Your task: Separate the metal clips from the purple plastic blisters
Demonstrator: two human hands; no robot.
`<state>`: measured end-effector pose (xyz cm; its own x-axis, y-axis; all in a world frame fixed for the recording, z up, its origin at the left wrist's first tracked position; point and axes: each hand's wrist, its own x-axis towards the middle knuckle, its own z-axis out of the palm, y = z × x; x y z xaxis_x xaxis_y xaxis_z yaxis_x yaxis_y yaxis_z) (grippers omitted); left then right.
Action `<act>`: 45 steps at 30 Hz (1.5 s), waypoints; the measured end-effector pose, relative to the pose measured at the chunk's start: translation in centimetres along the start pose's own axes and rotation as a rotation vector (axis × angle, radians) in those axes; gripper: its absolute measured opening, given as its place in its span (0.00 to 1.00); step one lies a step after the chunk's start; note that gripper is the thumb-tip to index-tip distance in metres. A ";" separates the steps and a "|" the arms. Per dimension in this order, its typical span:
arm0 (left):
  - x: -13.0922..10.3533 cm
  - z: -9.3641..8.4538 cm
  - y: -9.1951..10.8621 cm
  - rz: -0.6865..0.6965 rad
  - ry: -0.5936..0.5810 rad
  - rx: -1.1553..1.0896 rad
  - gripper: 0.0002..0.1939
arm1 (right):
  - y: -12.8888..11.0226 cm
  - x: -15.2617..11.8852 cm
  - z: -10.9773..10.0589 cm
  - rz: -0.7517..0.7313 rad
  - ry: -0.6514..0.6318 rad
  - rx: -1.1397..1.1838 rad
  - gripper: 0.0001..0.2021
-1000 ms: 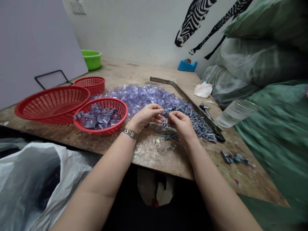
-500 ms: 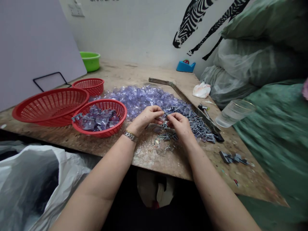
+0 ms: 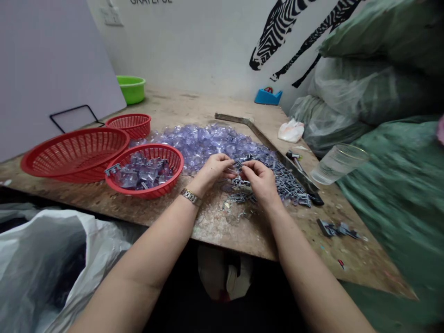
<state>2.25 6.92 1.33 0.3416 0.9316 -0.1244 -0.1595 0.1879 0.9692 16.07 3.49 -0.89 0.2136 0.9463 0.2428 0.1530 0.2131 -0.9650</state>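
Note:
My left hand is closed in a pinch on what looks like a clear plastic piece, mostly hidden by the fingers. Facing it, my right hand pinches a small grey plastic part, and the fingertips of both hands almost meet around it. Under and beside the right hand spreads a heap of grey plastic parts. Behind the hands lies a wide pile of clear purplish plastic pieces. To the left, a red basket holds clear pieces with grey parts among them.
Two more red baskets stand at the left, with a green basin behind. A bent metal bar borders the piles. At the right are a plastic cup, loose grey pieces and stacked green sacks.
Both hands stay together at nearly the same spot. The grey part between the fingertips shows a little more now, and the fingers have shifted slightly.

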 end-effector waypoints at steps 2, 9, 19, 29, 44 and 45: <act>0.1 -0.1 -0.1 -0.004 -0.029 -0.043 0.08 | 0.3 0.0 -0.1 -0.055 0.013 -0.084 0.09; 0.1 -0.4 -0.2 -0.015 -0.059 -0.068 0.07 | 0.5 0.0 -0.4 -0.128 0.011 -0.209 0.08; -0.1 -0.2 -0.1 0.020 -0.116 -0.081 0.07 | 0.4 0.1 -0.5 -0.091 0.087 -0.113 0.08; 0.0 -0.1 -0.3 0.086 -0.138 0.028 0.06 | 0.0 0.4 -0.6 0.006 0.097 0.082 0.10; 0.1 -0.3 0.0 -0.118 -0.245 -0.141 0.16 | 0.0 0.2 -0.5 -0.027 0.024 0.086 0.10; 0.2 -0.3 0.0 -0.140 -0.236 -0.158 0.16 | -0.1 0.2 -0.5 -0.030 0.019 0.084 0.09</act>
<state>2.09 7.21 1.20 0.5727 0.7991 -0.1831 -0.2319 0.3722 0.8987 16.56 3.55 -0.71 0.2289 0.9344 0.2730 0.0782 0.2618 -0.9619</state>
